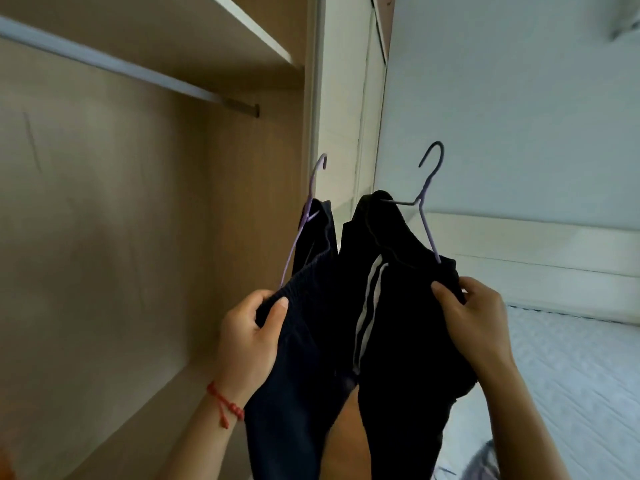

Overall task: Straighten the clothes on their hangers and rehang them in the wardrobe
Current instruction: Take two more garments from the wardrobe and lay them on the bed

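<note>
Two dark garments hang on thin purple wire hangers held up in front of the open wardrobe. My left hand (pixel 251 337) grips the ribbed waistband of the navy trousers (pixel 298 393) on the left hanger (pixel 304 216). My right hand (pixel 474 323) grips the edge of the black trousers with white side stripes (pixel 405 341) on the right hanger (pixel 427 199). Both hangers' hooks point up in free air. They are below and right of the wardrobe rail (pixel 114 65) and touch nothing.
The wardrobe has a light wood back panel (pixel 104 220), a shelf (pixel 256 26) above the rail and a white door frame (pixel 341 133) just behind the hangers. A bed with a pale quilted cover (pixel 568 375) lies at the right below a plain wall.
</note>
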